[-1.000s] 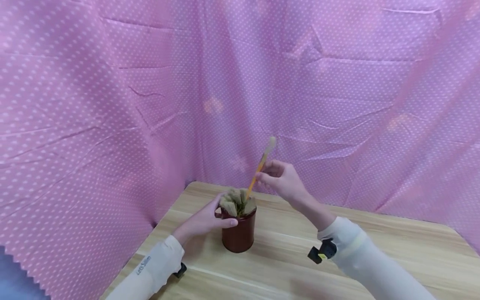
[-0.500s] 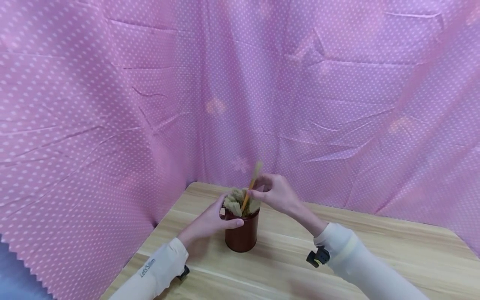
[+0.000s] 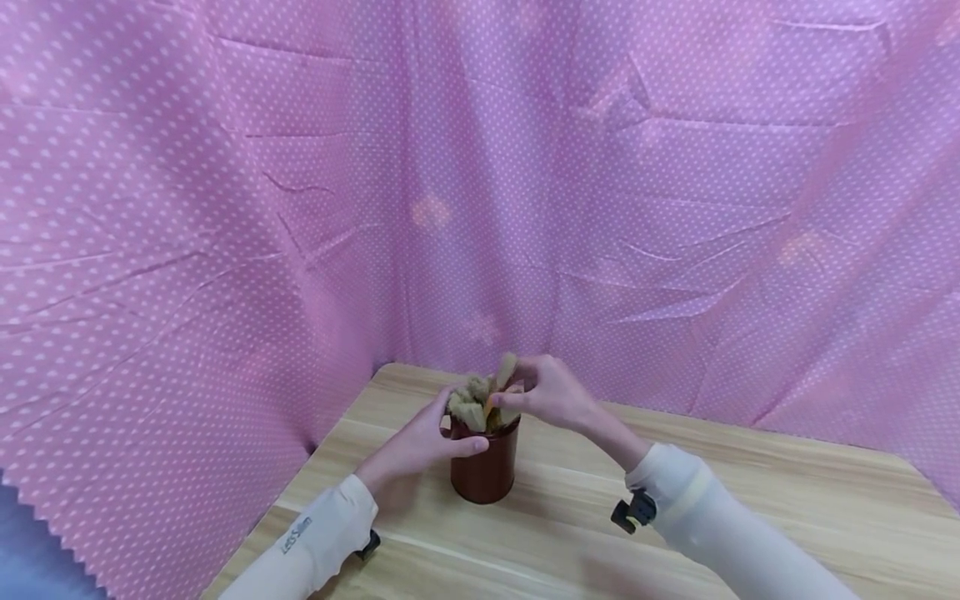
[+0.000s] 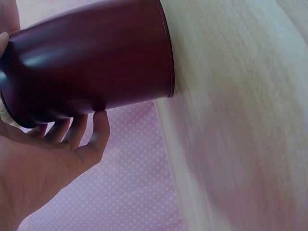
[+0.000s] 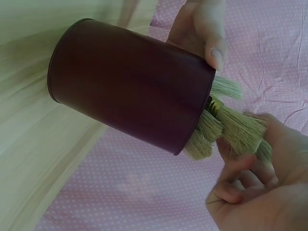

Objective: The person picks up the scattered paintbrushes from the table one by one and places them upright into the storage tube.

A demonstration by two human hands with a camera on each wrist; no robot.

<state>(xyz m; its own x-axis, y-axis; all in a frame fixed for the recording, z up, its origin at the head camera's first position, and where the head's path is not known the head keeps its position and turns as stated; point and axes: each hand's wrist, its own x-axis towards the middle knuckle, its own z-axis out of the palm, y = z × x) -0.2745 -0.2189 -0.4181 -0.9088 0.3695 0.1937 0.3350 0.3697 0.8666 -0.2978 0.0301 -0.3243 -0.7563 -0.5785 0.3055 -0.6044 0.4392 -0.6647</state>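
A dark red cylindrical pot (image 3: 483, 471) stands upright on the wooden table, with several pale-bristled paintbrushes (image 3: 467, 410) poking bristles-up out of its mouth. My left hand (image 3: 416, 442) holds the pot near its rim, the thumb across the front; in the left wrist view its fingers (image 4: 99, 130) curl against the wall. Above the mouth, my right hand (image 3: 551, 393) pinches a paintbrush with an orange handle (image 3: 490, 407), its bristles (image 3: 508, 368) pointing up. The lower handle is hidden inside the pot. In the right wrist view, bristles (image 5: 240, 130) fan out beside the right fingers.
The light wood-grain table (image 3: 600, 500) extends to the right, and its left edge runs close beside the left forearm. Pink dotted cloth (image 3: 637, 208) hangs behind the table and along its left side. Each wrist wears a small black camera (image 3: 633, 510).
My right hand has come down and left, lowering the paintbrush into the pot until mostly its bristles show above the rim. My left hand has kept its hold on the pot.
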